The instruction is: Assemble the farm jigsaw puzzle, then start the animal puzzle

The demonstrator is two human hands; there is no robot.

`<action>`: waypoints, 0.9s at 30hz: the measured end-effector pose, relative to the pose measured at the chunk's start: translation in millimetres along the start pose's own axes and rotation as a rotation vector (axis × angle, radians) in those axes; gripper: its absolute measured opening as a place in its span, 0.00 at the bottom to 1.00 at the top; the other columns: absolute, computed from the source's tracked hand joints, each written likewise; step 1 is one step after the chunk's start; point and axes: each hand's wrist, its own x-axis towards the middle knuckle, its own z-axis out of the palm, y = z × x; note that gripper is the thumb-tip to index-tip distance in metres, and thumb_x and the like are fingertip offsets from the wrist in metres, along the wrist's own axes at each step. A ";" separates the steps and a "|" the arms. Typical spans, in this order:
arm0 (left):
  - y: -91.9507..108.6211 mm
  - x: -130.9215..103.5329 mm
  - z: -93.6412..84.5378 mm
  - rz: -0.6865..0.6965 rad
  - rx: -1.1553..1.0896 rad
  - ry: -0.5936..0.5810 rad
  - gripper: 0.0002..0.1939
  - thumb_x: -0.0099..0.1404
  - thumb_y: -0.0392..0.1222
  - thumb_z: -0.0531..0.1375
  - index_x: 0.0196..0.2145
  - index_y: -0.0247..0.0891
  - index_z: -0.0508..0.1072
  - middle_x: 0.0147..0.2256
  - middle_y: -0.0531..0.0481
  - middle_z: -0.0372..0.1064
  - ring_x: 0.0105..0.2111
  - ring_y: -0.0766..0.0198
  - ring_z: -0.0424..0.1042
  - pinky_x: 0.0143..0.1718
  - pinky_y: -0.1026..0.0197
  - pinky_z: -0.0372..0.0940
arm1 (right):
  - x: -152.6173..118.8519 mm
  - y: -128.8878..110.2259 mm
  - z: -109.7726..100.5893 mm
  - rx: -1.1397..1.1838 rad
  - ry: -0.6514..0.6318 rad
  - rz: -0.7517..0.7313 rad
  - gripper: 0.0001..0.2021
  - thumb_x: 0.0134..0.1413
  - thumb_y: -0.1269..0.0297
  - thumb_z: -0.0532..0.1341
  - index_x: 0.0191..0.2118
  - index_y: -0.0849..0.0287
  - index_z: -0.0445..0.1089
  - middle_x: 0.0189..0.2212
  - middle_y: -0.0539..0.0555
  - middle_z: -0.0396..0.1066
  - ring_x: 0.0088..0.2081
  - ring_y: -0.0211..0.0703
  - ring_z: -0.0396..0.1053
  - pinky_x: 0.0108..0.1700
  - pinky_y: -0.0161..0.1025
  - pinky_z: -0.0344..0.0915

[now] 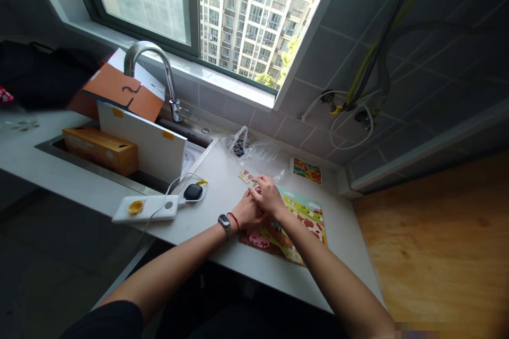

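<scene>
My two hands meet over the upper left part of a farm-picture jigsaw puzzle (304, 212) lying on the white counter. My left hand (247, 210) is closed, its fingers curled and partly covered by the other hand. Across it reaches my right hand (269, 197), closed too, with the fingertips pressed together. A small red-and-white bit (257, 189) shows at the fingertips; it is too small to name, and I cannot tell which hand grips it. Just beyond the hands lie loose puzzle pieces (245, 175). A pink pig picture (259, 239) shows below my left hand.
Behind the hands sits a clear plastic bag (262, 151), with a printed card (306, 170) to its right. A white power strip (159, 206) and a black earbud case (193, 192) lie left. Boxes (107, 151) stand in the sink under the faucet (169, 74).
</scene>
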 end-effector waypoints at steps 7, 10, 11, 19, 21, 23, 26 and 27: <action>0.9 1.2 -4.3 0.017 -0.002 -0.022 0.31 0.72 0.55 0.59 0.66 0.37 0.72 0.64 0.35 0.70 0.68 0.35 0.61 0.73 0.30 0.46 | 66.0 -4.2 27.5 -0.147 -0.170 0.316 0.15 0.54 0.57 0.75 0.44 0.59 0.82 0.53 0.66 0.74 0.56 0.61 0.71 0.56 0.49 0.68; 0.6 0.0 -6.0 0.013 -0.008 -0.039 0.25 0.73 0.55 0.59 0.61 0.40 0.76 0.62 0.36 0.72 0.65 0.37 0.65 0.73 0.30 0.48 | 70.9 2.0 28.1 -0.141 -0.188 0.365 0.17 0.51 0.58 0.76 0.45 0.58 0.82 0.53 0.65 0.74 0.56 0.60 0.71 0.55 0.47 0.68; 0.6 -0.2 -6.5 0.011 -0.010 -0.046 0.24 0.73 0.55 0.59 0.59 0.40 0.77 0.62 0.37 0.72 0.64 0.37 0.66 0.72 0.31 0.49 | 71.3 3.2 28.1 -0.135 -0.186 0.367 0.17 0.50 0.59 0.76 0.45 0.59 0.82 0.53 0.65 0.75 0.55 0.60 0.72 0.55 0.46 0.68; 0.1 0.5 -8.1 -0.003 -0.005 -0.098 0.26 0.72 0.54 0.61 0.61 0.39 0.76 0.59 0.34 0.74 0.64 0.34 0.66 0.72 0.26 0.48 | 53.6 1.9 25.2 -0.009 -0.050 0.176 0.08 0.57 0.68 0.71 0.43 0.56 0.81 0.45 0.61 0.80 0.51 0.57 0.76 0.55 0.47 0.72; 0.0 0.1 -8.8 -0.012 0.000 -0.109 0.21 0.72 0.54 0.61 0.56 0.41 0.79 0.57 0.35 0.75 0.63 0.35 0.67 0.71 0.26 0.49 | 39.8 8.0 17.3 0.038 0.007 0.119 0.11 0.58 0.66 0.71 0.47 0.55 0.81 0.47 0.61 0.81 0.52 0.56 0.76 0.56 0.47 0.73; 0.7 -0.6 -10.7 -0.020 0.001 -0.112 0.17 0.73 0.54 0.61 0.50 0.43 0.81 0.56 0.37 0.76 0.63 0.38 0.68 0.71 0.30 0.52 | 18.9 20.5 4.1 0.087 0.066 0.070 0.15 0.59 0.65 0.70 0.52 0.54 0.80 0.49 0.59 0.81 0.53 0.54 0.77 0.58 0.47 0.73; 2.3 -1.6 -14.8 -0.025 -0.013 -0.106 0.14 0.75 0.52 0.59 0.48 0.44 0.81 0.58 0.40 0.74 0.65 0.45 0.66 0.72 0.36 0.53 | -28.9 50.4 -23.6 0.133 0.150 0.049 0.17 0.61 0.62 0.70 0.55 0.53 0.80 0.50 0.57 0.80 0.51 0.51 0.79 0.57 0.46 0.76; 2.7 -1.9 -15.8 -0.021 -0.022 -0.105 0.13 0.76 0.51 0.59 0.48 0.44 0.80 0.59 0.42 0.73 0.66 0.46 0.66 0.73 0.37 0.52 | -48.9 62.2 -33.6 0.134 0.175 0.058 0.16 0.62 0.62 0.69 0.55 0.54 0.81 0.49 0.58 0.80 0.51 0.51 0.79 0.57 0.48 0.76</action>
